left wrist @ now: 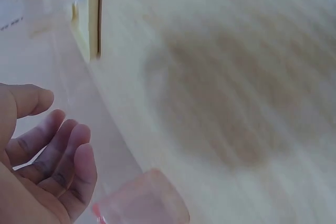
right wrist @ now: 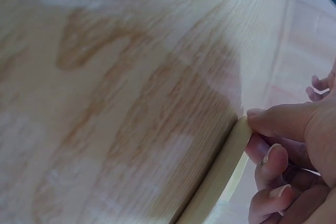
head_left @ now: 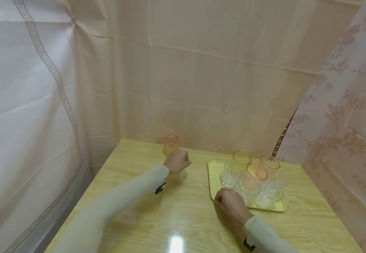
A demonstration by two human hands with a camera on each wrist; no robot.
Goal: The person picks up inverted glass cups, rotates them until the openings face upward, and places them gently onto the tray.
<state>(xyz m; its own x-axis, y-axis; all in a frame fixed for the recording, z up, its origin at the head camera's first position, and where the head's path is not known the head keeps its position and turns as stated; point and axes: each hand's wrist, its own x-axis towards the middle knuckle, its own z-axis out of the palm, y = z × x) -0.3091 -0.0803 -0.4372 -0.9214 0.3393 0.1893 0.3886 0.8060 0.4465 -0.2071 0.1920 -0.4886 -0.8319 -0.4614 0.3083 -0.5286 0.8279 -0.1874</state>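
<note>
My left hand [head_left: 176, 161] hovers over the back of the table, fingers loosely curled around nothing. Right beside it stands a pinkish-orange glass [head_left: 171, 143], also at the bottom of the left wrist view as a blurred glass [left wrist: 147, 200]. My right hand [head_left: 231, 204] is at the front left corner of a yellow tray [head_left: 213, 174]. In the right wrist view its thumb and index finger pinch the tray rim [right wrist: 218, 177]. Several glasses crowd the tray, among them a clear glass [head_left: 229, 178], a yellow-rimmed glass [head_left: 241, 157] and an orange-rimmed glass [head_left: 256, 173].
The wooden table [head_left: 170, 203] has its back edge close against a hanging beige cloth [head_left: 195, 91]. A white cloth [head_left: 28, 105] hangs at left, a flowered cloth [head_left: 344, 123] at right. Glasses on the tray stand close together and overlap in the head view.
</note>
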